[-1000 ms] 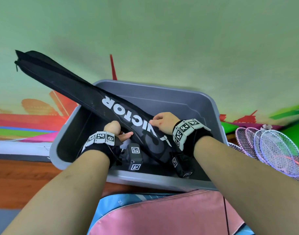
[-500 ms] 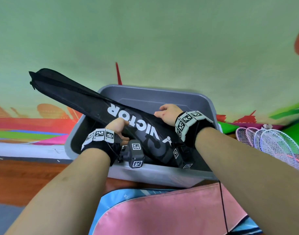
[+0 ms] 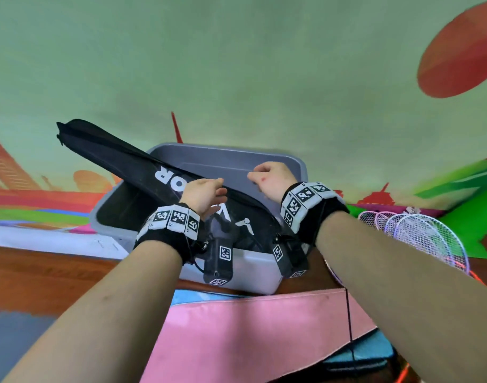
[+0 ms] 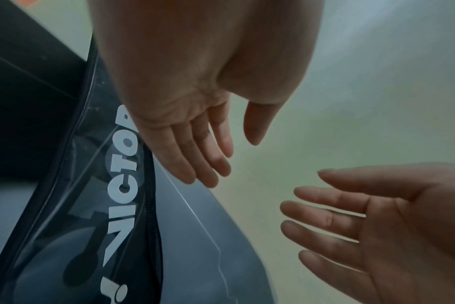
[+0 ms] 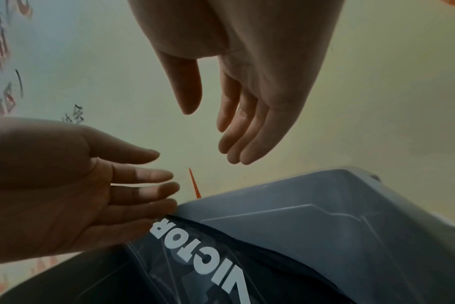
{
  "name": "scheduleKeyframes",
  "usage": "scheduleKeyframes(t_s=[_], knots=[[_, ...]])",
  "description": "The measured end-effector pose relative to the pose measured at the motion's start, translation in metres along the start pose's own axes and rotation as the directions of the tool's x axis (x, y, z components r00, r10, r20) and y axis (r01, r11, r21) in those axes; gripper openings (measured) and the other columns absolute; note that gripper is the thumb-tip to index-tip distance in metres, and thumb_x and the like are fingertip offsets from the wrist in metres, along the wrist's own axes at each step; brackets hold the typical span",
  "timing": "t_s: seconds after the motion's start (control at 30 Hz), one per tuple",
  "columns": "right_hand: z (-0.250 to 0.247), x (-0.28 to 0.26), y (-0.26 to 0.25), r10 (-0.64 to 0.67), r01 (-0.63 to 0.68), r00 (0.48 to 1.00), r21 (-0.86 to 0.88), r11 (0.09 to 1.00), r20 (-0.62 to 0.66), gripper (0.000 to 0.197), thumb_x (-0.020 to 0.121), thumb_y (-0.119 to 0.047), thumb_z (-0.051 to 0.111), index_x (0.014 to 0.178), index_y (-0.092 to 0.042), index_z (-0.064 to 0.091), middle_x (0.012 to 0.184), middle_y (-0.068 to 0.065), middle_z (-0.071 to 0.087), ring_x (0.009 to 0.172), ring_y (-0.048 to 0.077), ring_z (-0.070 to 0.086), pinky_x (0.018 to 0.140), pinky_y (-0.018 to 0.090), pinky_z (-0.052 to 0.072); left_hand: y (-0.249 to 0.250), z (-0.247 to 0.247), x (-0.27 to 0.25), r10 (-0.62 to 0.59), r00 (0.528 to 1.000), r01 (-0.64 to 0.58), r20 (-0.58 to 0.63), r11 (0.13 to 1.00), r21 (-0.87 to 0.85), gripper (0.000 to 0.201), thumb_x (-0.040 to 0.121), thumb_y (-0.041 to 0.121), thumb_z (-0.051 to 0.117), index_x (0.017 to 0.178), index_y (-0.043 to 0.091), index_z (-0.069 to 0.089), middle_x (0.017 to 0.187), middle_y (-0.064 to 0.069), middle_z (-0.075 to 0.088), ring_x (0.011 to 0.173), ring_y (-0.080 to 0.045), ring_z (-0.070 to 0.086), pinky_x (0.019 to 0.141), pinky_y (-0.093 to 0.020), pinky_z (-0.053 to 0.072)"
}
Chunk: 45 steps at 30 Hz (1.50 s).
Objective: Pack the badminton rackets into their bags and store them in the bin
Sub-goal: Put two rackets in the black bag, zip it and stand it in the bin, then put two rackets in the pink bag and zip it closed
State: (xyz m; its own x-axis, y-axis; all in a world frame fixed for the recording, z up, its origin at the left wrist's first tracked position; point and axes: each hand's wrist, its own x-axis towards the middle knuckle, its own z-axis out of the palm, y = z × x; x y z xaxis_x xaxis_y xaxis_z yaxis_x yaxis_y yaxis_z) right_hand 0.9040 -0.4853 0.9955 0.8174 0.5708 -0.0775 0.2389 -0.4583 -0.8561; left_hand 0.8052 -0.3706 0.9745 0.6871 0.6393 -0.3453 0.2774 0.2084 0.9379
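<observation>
Racket bag | black, white VICTOR lettering | slanting from grey bin

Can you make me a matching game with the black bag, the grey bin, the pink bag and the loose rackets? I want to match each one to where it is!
Things:
1. black racket bag
2. grey bin
3. pink bag
4. loose rackets

Places:
a. on the floor, right of the bin
b. nearest the person, in front of the bin
c. slanting out over the bin's left rim
d. below the two open hands

Pairs: 1-c, 2-d, 3-b, 4-a
</observation>
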Motion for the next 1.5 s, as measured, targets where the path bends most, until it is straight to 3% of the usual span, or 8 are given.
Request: scheduleKeyframes(t_s=[0.13, 0.3, 0.5, 0.6, 0.77, 0.93, 1.27, 1.5], knots=[[-0.023, -0.026, 0.027, -0.012, 0.001, 0.997, 0.147, 0.989, 0.074, 0.013, 0.085, -0.019, 0.06, 0.072, -0.019, 0.059, 0.078, 0.006, 0.062, 0.067, 0.019, 0.055, 0.062, 0.033, 0.048, -0.011, 0.037, -0.038, 0.063, 0.998, -0.064, -0.031, 0.997, -0.047, 0.011, 0.096, 0.022, 0.049, 0.1, 0.013, 0.054, 0.08, -0.005, 0.05, 0.073, -0.016, 0.054, 0.061, -0.021, 0.04], [-0.039, -0.061, 0.055, -0.057, 0.002, 0.972, 0.232, 0.973, 0.23, 0.015, 0.089, -0.017, 0.058, 0.074, -0.016, 0.059, 0.067, 0.001, 0.06, 0.052, 0.012, 0.053, 0.044, 0.017, 0.042, -0.039, 0.069, -0.064, 0.142, 0.984, -0.146, -0.106, 0.989, -0.032, 0.01, 0.093, 0.02, 0.054, 0.095, 0.011, 0.059, 0.082, -0.006, 0.06, 0.07, -0.017, 0.059, 0.054, -0.021, 0.042], [-0.017, -0.081, 0.09, 0.017, -0.079, 0.923, 0.146, 0.986, 0.384, 0.021, 0.09, -0.017, 0.056, 0.07, -0.011, 0.059, 0.064, 0.001, 0.064, 0.05, 0.01, 0.055, 0.046, 0.018, 0.039, -0.087, 0.058, -0.069, 0.184, 0.977, -0.194, -0.11, 0.977, -0.089, 0.009, 0.09, 0.015, 0.057, 0.083, 0.011, 0.06, 0.078, -0.009, 0.065, 0.055, -0.016, 0.058, 0.06, -0.027, 0.048], [-0.007, -0.088, 0.101, -0.012, -0.063, 0.95, 0.228, 0.972, 0.313, 0.023, 0.094, -0.014, 0.05, 0.072, -0.011, 0.057, 0.049, -0.006, 0.063, 0.039, 0.001, 0.054, 0.043, 0.011, 0.039, -0.106, 0.053, -0.077, 0.248, 0.963, -0.263, -0.101, 0.949, -0.176, 0.011, 0.09, 0.008, 0.054, 0.08, 0.008, 0.058, 0.069, -0.009, 0.06, 0.047, -0.013, 0.057, 0.057, -0.024, 0.05], [-0.01, -0.107, 0.118, -0.133, 0.007, 0.963, 0.474, 0.881, 0.233, 0.021, 0.091, -0.014, 0.051, 0.073, -0.01, 0.062, 0.071, 0.006, 0.065, 0.061, 0.014, 0.059, 0.061, 0.018, 0.049, -0.131, 0.066, -0.089, 0.316, 0.948, -0.303, 0.043, 0.934, -0.189, 0.009, 0.086, 0.013, 0.055, 0.078, 0.013, 0.059, 0.06, -0.001, 0.062, 0.055, -0.013, 0.059, 0.049, -0.016, 0.039], [-0.004, -0.126, 0.145, -0.185, 0.159, 0.983, 0.53, 0.833, -0.004, 0.028, 0.089, -0.009, 0.052, 0.061, -0.008, 0.056, 0.05, 0.003, 0.06, 0.042, 0.013, 0.05, 0.048, 0.021, 0.037, -0.179, 0.075, -0.083, 0.352, 0.936, -0.334, 0.031, 0.909, -0.249, 0.014, 0.087, 0.008, 0.056, 0.075, 0.013, 0.061, 0.057, -0.001, 0.062, 0.053, -0.013, 0.06, 0.049, -0.016, 0.042], [0.007, -0.144, 0.245, -0.094, 0.104, 0.995, 0.348, 0.932, -0.046, 0.029, 0.094, -0.018, 0.05, 0.065, -0.013, 0.054, 0.04, -0.005, 0.056, 0.032, 0.003, 0.047, 0.038, 0.013, 0.036, -0.26, 0.104, -0.085, 0.298, 0.929, -0.338, 0.218, 0.925, 0.174, 0.004, 0.088, 0.019, 0.059, 0.088, 0.015, 0.061, 0.067, 0.003, 0.064, 0.058, -0.01, 0.059, 0.06, -0.02, 0.041], [-0.042, -0.228, 0.298, -0.143, 0.169, 0.983, 0.259, 0.951, -0.116, 0.029, 0.093, -0.013, 0.048, 0.064, -0.013, 0.05, 0.037, -0.006, 0.054, 0.03, 0.003, 0.046, 0.039, 0.015, 0.036, -0.305, 0.135, -0.148, 0.283, 0.95, -0.303, 0.136, 0.939, 0.161, 0.007, 0.089, 0.025, 0.058, 0.084, 0.021, 0.056, 0.067, 0.006, 0.063, 0.065, -0.01, 0.06, 0.066, -0.024, 0.04]])
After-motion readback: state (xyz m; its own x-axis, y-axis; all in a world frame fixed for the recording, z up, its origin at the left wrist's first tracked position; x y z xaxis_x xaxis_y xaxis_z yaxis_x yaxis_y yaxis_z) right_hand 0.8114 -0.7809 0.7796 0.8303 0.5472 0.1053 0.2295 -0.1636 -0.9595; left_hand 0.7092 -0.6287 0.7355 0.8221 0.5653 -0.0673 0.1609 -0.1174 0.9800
